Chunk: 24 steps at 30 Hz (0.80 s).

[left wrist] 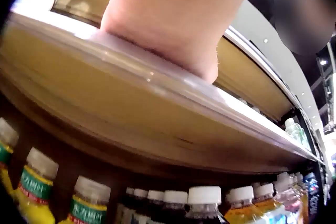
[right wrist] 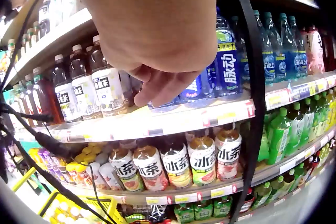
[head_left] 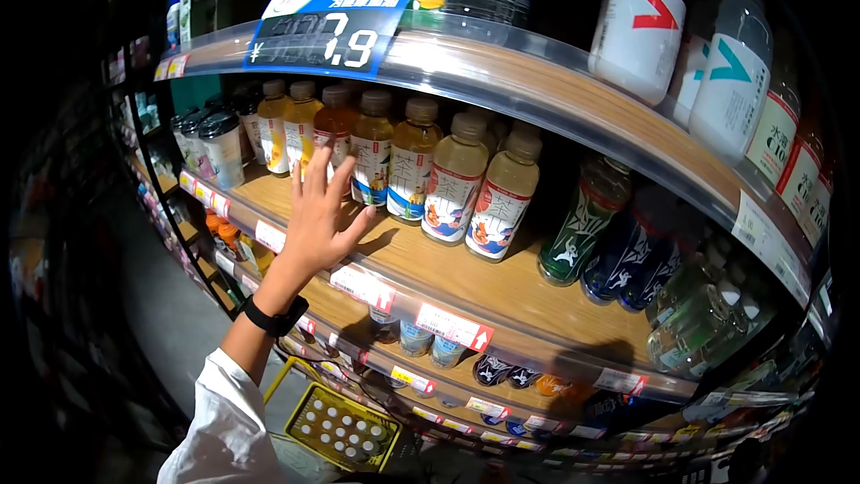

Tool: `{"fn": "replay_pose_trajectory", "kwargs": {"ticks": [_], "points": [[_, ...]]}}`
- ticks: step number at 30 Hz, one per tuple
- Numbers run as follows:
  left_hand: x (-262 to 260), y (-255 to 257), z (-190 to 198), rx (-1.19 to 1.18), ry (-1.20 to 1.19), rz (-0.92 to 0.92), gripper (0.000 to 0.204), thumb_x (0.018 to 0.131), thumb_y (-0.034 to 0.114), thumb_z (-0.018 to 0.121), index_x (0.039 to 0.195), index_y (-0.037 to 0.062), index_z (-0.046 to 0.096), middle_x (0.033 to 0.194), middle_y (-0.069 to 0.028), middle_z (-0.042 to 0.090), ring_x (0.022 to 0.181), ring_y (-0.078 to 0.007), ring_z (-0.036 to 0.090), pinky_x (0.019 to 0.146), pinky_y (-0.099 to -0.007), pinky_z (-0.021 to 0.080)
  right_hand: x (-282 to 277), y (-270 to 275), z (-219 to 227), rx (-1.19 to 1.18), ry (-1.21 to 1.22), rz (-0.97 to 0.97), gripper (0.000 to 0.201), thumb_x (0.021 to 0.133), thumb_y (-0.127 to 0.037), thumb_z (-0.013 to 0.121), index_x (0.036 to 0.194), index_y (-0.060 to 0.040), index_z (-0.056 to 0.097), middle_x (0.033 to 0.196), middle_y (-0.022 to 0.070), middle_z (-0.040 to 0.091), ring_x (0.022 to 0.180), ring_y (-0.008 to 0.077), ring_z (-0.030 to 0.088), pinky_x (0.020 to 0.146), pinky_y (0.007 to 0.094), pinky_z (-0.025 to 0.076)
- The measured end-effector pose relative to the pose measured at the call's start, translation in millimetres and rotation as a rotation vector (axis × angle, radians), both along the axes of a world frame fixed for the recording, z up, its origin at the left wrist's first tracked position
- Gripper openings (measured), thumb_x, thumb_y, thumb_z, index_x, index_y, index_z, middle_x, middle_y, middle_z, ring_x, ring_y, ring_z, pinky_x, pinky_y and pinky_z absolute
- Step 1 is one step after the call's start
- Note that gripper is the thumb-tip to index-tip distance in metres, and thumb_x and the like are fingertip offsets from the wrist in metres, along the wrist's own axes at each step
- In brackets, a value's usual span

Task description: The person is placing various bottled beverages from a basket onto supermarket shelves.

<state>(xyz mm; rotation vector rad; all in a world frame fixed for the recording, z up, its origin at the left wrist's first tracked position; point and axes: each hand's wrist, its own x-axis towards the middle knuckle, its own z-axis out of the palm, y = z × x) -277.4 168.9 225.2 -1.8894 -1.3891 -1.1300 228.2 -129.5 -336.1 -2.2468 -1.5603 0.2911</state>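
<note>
In the head view, my left hand [head_left: 324, 215] reaches over the shelf edge with its fingers spread. Its fingertips overlap a row of bottled teas, closest to an amber tea bottle [head_left: 335, 116] and a tea bottle with a blue-bottomed label [head_left: 372, 161]. Nothing is in its grasp. Red-labelled tea bottles [head_left: 502, 206] stand to its right. The left wrist view shows only the heel of that hand and wrist; its fingers are hidden. My right hand [right wrist: 163, 77] hangs with loosely curled fingers in the right wrist view, overlapping shelved drinks behind it, holding nothing visible.
A yellow basket [head_left: 356, 403] filled with several white-capped bottles stands below the shelf. The upper shelf carries a price sign [head_left: 327, 27] and large white bottles [head_left: 636, 36]. Dark green [head_left: 573, 224] and blue bottles stand farther right. A black strap [right wrist: 254, 92] crosses the right wrist view.
</note>
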Motion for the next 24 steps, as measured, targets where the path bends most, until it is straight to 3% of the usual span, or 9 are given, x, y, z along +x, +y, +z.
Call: {"fn": "replay_pose_trajectory", "kwargs": {"ticks": [1,4,10,12,14,16,18,20,24], "points": [[0,-1,0,0.014,0.046,-0.001,0.069,0.095,0.045,0.067,0.149,0.0058,0.050,0.156,-0.0299,0.037,0.147,-0.0470,0.035,0.125,-0.0585,0.022,9,-3,4,-0.144,-0.097,0.003,0.042,0.097,-0.048,0.064,0.106,-0.0091,0.076,0.091,0.0228,0.074,0.083,0.0465,0.070,0.078,0.0590,0.055],[-3,2,-1,0.020,-0.001,-0.071,0.066,0.095,0.044,0.067,0.147,0.0060,0.053,0.153,-0.0297,0.041,0.147,-0.0469,0.037,0.125,-0.0592,0.022,0,-19,58,-0.168,-0.064,0.070,0.039,0.097,-0.042,0.066,0.124,-0.0141,0.071,0.119,0.0216,0.071,0.103,0.0475,0.066,0.084,0.0592,0.054],[-3,3,-4,0.079,-0.016,-0.142,0.057,0.092,0.039,0.068,0.138,0.0063,0.060,0.147,-0.0270,0.048,0.145,-0.0430,0.040,0.123,-0.0595,0.027,-78,56,215,0.632,0.276,0.149,0.010,0.091,-0.013,0.075,0.101,-0.0144,0.076,0.080,0.0085,0.073,0.071,0.0242,0.071,0.067,0.0387,0.057],[-2,2,-5,0.077,-0.067,-0.169,0.056,0.092,0.039,0.067,0.138,0.0057,0.060,0.147,-0.0268,0.048,0.145,-0.0422,0.041,0.122,-0.0584,0.028,-109,65,294,0.582,0.310,0.199,0.011,0.090,-0.007,0.076,0.101,-0.0081,0.076,0.079,0.0087,0.072,0.072,0.0168,0.070,0.070,0.0344,0.057],[-2,-2,-2,0.090,-0.094,-0.187,0.055,0.091,0.035,0.069,0.136,0.0039,0.062,0.144,-0.0271,0.050,0.141,-0.0439,0.044,0.122,-0.0572,0.030,-161,78,390,0.564,0.740,0.269,0.014,0.089,0.000,0.075,0.102,-0.0041,0.075,0.078,0.0084,0.071,0.073,0.0131,0.068,0.071,0.0299,0.056],[-2,0,-5,0.109,-0.117,-0.218,0.054,0.091,0.034,0.069,0.135,0.0030,0.063,0.143,-0.0266,0.051,0.140,-0.0426,0.046,0.121,-0.0563,0.032,-196,108,434,0.966,0.562,0.554,0.022,0.088,0.006,0.074,0.109,0.0004,0.075,0.088,0.0087,0.074,0.070,0.0092,0.063,0.068,0.0243,0.052],[-2,3,-8,0.127,-0.127,-0.246,0.051,0.091,0.033,0.069,0.131,0.0015,0.064,0.141,-0.0265,0.053,0.138,-0.0414,0.048,0.119,-0.0548,0.034,-202,122,481,0.712,0.222,0.551,0.036,0.087,0.007,0.074,0.123,0.0007,0.072,0.106,0.0126,0.075,0.068,0.0070,0.058,0.065,0.0215,0.049],[-2,5,-10,0.134,-0.166,-0.282,0.048,0.091,0.034,0.064,0.125,-0.0004,0.066,0.141,-0.0281,0.054,0.139,-0.0423,0.047,0.119,-0.0563,0.033,-237,142,532,0.846,0.214,0.667,0.048,0.087,0.004,0.074,0.135,-0.0007,0.067,0.128,0.0161,0.071,0.066,0.0057,0.055,0.065,0.0208,0.048],[-2,3,-7,0.148,-0.184,-0.303,0.043,0.089,0.033,0.066,0.112,-0.0036,0.066,0.136,-0.0302,0.056,0.136,-0.0422,0.049,0.116,-0.0557,0.035,-296,173,625,0.873,-0.018,0.544,0.058,0.087,-0.008,0.078,0.142,-0.0027,0.060,0.145,0.0213,0.060,0.068,0.0103,0.065,0.063,0.0263,0.053]]}}
